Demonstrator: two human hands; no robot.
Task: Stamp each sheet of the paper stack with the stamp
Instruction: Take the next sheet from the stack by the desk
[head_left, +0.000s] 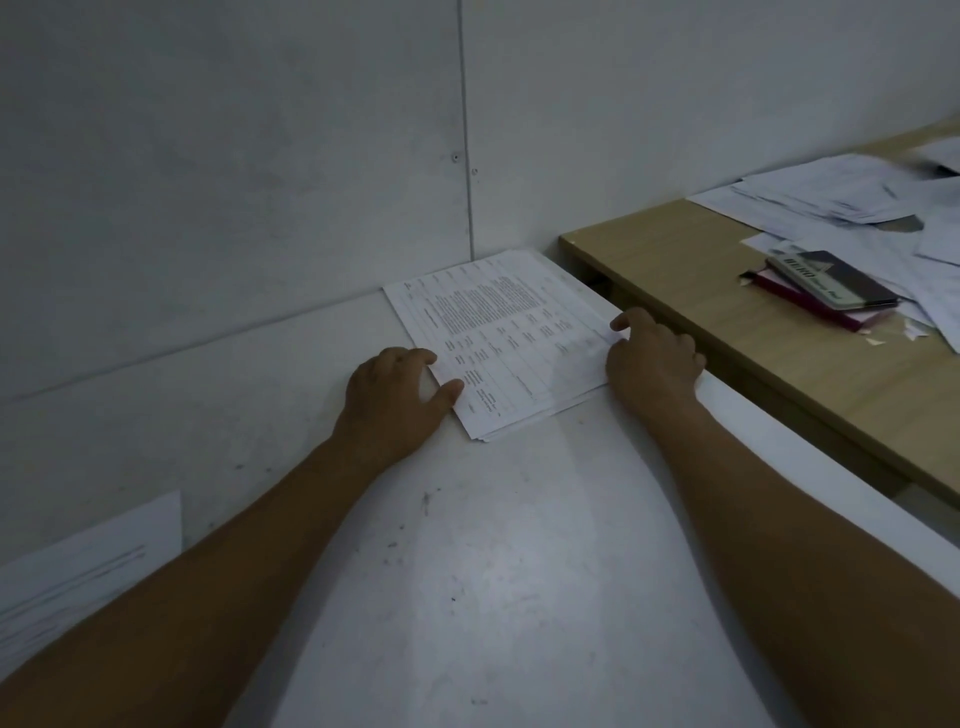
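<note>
A stack of printed sheets (498, 332) lies on the white table (467, 571), near the wall corner. My left hand (395, 400) grips the stack's left edge, thumb on top of the paper and fingers curled at the edge. My right hand (649, 358) holds the stack's right edge, fingers curled over the corner by the table's rim. No stamp is visible in either hand. A dark stamp-pad case (836, 283) rests on the wooden desk (727, 312) to the right.
The wooden desk stands lower, to the right, strewn with loose papers (841, 192) and a pink booklet (810, 304) under the case. Another sheet (88, 566) lies at the table's left edge. Grey wall panels (234, 156) close off the back.
</note>
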